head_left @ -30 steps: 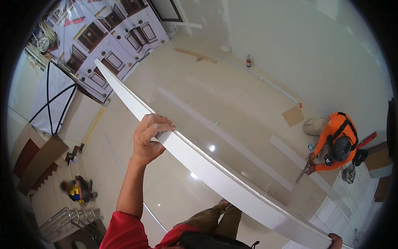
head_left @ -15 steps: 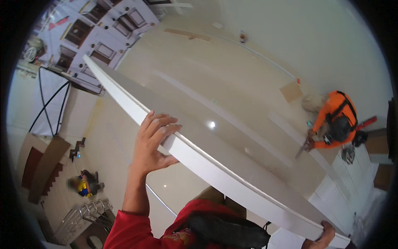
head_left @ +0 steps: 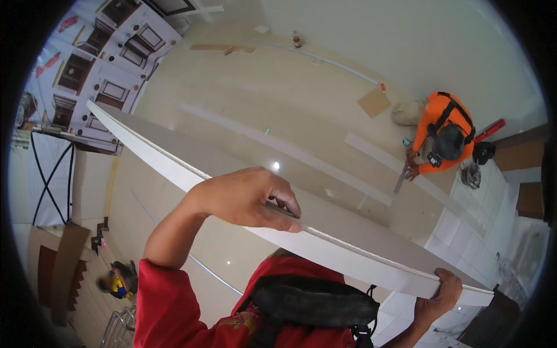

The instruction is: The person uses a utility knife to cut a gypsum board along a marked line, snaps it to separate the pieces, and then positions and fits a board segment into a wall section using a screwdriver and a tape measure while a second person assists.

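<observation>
A long white board [head_left: 360, 262] slants across the view on edge, from the upper left to the lower right, with a pale, rough-looking top edge. My left hand [head_left: 246, 200] is closed over that edge near its middle, thumb along the near face and fingers curled on the far side. Between thumb and fingers a thin grey sliver shows; I cannot tell whether it is a separate piece. At the board's right end, my right hand [head_left: 444, 292] grips it, with fingers over the top edge and the palm against the near face.
A co-worker in orange [head_left: 449, 130] crouches at the right, hands at a long pale strip [head_left: 426, 182] on the floor. Another pale strip [head_left: 290, 152] lies beyond the board. A brown square piece [head_left: 374, 103] lies near the wall. Another person [head_left: 119, 281] is at the lower left.
My left hand has slid rightward along the top edge and turned from lying over it into a tighter pinch. My right hand and the board's right end have come higher in view.
</observation>
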Demonstrator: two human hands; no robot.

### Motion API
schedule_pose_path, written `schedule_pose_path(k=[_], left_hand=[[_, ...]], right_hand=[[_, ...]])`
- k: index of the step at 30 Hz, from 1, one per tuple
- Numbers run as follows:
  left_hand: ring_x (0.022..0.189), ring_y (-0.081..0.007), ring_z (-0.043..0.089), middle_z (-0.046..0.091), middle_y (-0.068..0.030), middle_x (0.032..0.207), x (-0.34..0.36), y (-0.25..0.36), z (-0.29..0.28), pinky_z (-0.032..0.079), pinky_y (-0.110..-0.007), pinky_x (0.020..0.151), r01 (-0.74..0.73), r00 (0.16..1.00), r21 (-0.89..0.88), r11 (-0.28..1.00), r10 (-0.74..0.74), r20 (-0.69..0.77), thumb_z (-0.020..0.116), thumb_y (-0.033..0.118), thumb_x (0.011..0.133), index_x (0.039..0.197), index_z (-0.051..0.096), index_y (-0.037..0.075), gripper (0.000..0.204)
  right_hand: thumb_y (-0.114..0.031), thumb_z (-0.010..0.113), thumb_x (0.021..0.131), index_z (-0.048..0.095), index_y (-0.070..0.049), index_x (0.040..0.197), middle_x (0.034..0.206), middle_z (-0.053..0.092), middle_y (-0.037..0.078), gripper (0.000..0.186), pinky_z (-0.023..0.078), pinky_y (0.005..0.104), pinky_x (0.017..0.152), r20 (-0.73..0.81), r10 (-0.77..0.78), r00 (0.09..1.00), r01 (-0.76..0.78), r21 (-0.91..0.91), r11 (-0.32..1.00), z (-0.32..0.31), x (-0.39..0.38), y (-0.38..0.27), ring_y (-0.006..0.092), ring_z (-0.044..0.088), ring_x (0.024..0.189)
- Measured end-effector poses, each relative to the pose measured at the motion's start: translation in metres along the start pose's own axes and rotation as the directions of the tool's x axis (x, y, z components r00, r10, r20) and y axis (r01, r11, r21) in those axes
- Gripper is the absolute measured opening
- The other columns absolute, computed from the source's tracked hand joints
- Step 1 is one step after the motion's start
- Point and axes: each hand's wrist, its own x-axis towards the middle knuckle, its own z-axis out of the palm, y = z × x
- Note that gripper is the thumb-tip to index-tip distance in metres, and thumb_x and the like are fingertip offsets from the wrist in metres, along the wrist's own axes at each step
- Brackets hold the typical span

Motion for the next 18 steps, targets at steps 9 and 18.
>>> schedule_pose_path(k=[9,18], left_hand=[[0.087,-0.0206,0.073,0.076,-0.0115,0.092,0.01,0.02,-0.003,0.056,-0.034,0.078,0.014,0.997,-0.046,0.999,-0.011,0.071,0.077,0.02,0.094,0.106,0.078,0.0,0.023],[0.09,-0.0308,0.073,0.077,-0.0093,0.096,0.02,0.032,0.002,0.056,-0.04,0.076,-0.221,0.975,0.262,0.939,0.21,0.071,0.075,0.016,0.092,0.097,0.079,0.006,0.012]], right_hand=[[-0.031,0.08,0.075,0.064,-0.006,0.093,0.088,0.066,0.01,0.035,0.046,0.0416,0.084,0.016,0.006,1.0,-0.006,-0.007,1.0,0.0,0.0,0.0,0.032,0.061,0.086],[-0.031,0.082,0.071,0.064,-0.01,0.093,0.088,0.067,0.008,0.036,0.047,0.0423,0.084,-0.015,0.001,1.0,-0.001,-0.005,1.0,0.0,0.002,-0.003,0.0315,0.063,0.083]])
